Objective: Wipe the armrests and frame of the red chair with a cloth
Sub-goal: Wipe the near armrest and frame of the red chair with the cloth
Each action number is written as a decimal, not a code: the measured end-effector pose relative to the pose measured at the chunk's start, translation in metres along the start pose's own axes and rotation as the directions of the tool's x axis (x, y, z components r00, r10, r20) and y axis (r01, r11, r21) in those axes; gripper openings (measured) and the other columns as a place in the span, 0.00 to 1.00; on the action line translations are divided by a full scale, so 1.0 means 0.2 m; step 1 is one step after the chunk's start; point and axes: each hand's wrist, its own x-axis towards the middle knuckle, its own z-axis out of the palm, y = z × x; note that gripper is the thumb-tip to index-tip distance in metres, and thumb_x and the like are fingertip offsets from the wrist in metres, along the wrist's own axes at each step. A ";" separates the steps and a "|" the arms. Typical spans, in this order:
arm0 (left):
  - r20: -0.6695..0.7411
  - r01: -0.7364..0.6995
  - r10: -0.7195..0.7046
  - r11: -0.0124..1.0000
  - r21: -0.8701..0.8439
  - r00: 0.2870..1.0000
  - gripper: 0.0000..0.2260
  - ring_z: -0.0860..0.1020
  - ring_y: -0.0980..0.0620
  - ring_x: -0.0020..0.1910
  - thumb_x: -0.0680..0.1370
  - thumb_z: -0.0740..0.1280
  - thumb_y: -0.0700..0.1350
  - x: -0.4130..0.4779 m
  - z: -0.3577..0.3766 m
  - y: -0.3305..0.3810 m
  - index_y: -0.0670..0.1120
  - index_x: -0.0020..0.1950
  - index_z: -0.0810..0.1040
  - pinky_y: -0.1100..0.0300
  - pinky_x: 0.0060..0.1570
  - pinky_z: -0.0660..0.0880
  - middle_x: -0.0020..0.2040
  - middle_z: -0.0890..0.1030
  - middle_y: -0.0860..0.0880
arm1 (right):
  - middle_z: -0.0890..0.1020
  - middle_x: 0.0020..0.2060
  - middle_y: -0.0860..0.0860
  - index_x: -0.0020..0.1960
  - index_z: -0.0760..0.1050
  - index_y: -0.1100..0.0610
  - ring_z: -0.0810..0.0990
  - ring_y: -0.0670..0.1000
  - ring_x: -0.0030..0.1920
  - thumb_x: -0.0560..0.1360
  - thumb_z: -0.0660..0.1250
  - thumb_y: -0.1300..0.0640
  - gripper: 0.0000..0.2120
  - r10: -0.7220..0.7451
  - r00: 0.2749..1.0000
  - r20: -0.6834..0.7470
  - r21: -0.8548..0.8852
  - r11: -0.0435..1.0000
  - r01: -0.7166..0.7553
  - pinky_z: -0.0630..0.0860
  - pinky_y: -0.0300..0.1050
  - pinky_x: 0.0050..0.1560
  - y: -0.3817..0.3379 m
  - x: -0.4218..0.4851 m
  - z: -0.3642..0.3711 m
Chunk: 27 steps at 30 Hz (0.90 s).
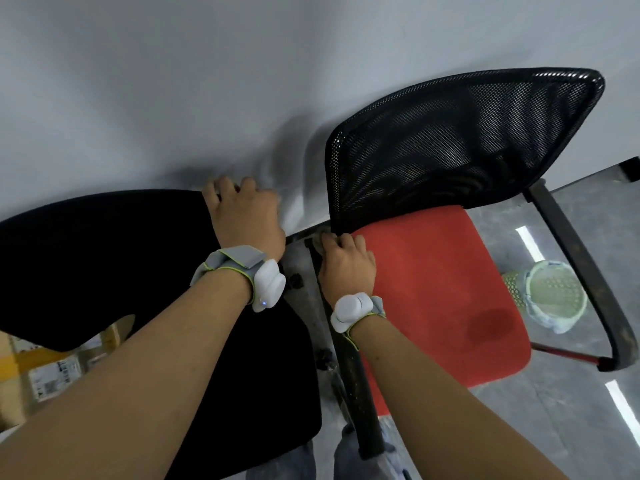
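Note:
The red chair (440,289) has a red seat, a black mesh backrest (460,140) and black armrests. My right hand (346,268) presses down on the rear end of the near armrest (360,403), fingers curled over a small grey cloth (317,239) that peeks out beyond the fingertips. My left hand (246,216) rests on the top edge of a black chair (104,265) to the left, gripping its backrest. The far armrest (585,271) curves down on the right side of the seat.
A grey wall (173,81) stands close behind both chairs. A foot in a pale green shoe (550,296) is on the grey floor to the right of the red seat. Cardboard boxes (52,368) lie at lower left.

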 end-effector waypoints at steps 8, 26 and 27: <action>-0.047 -0.032 0.029 0.998 -0.054 0.998 0.08 0.73 0.39 0.52 0.66 0.67 0.39 -0.04 -0.01 0.02 0.50 0.41 0.82 0.45 0.64 0.61 0.46 0.79 0.47 | 0.79 0.43 0.57 0.60 0.78 0.55 0.76 0.60 0.43 0.70 0.65 0.59 0.18 -0.184 0.981 0.068 0.223 0.961 0.165 0.77 0.50 0.36 -0.02 0.03 -0.04; -0.122 -0.083 0.076 0.995 -0.049 0.990 0.10 0.73 0.40 0.48 0.64 0.68 0.37 -0.06 0.03 0.04 0.51 0.39 0.81 0.48 0.57 0.57 0.43 0.77 0.48 | 0.79 0.42 0.54 0.55 0.79 0.53 0.77 0.58 0.44 0.73 0.65 0.52 0.12 -0.019 0.994 0.108 0.295 0.955 -0.014 0.77 0.51 0.37 0.06 0.03 -0.08; -0.127 -0.088 0.080 0.995 -0.053 0.989 0.10 0.73 0.40 0.48 0.64 0.68 0.37 -0.06 0.03 0.05 0.51 0.39 0.81 0.48 0.57 0.57 0.43 0.77 0.48 | 0.80 0.41 0.53 0.53 0.78 0.53 0.77 0.57 0.43 0.72 0.65 0.51 0.11 0.056 0.994 0.098 0.301 0.950 -0.083 0.76 0.49 0.37 0.08 0.04 -0.09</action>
